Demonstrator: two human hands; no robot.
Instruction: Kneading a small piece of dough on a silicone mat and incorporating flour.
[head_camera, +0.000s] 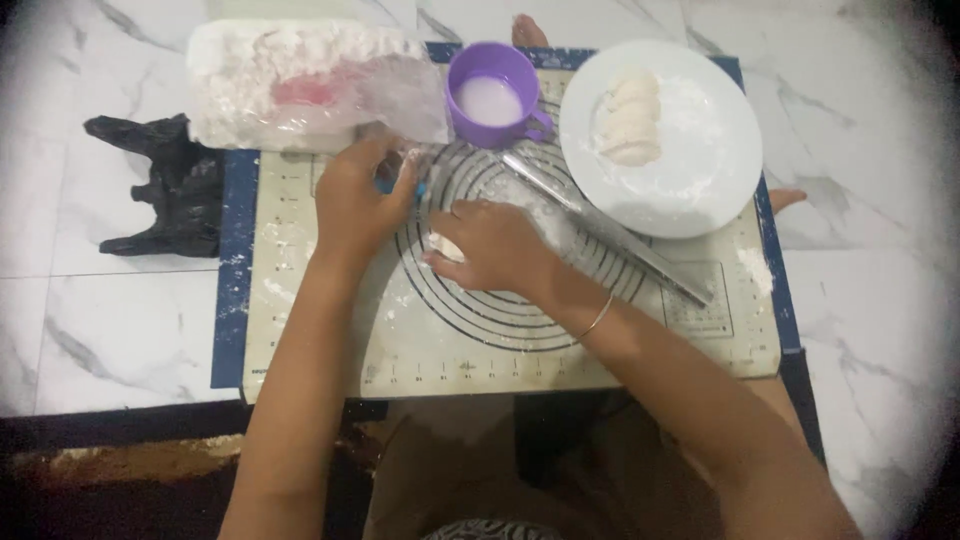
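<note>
So far, several shaped pale dough pieces (630, 118) lie on the floured white round plate (700, 190). The right hand (490, 245) presses flat over one small dough lump (443, 246) on the cream silicone pastry mat with printed circles (480, 340); the left hand (355, 200) pinches the clear plastic flour bag (310, 85). That lump seems still unrolled, and the slim steel rolling pin (610, 230) lies idle.

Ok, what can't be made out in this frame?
Head view only:
- Dough piece: mostly covered by the right hand.
- Small blue item by the left hand: hidden by fingers.
- Contents of the plastic bag: blurred white mass.
- Purple mug: its liquid is unclear.
</note>
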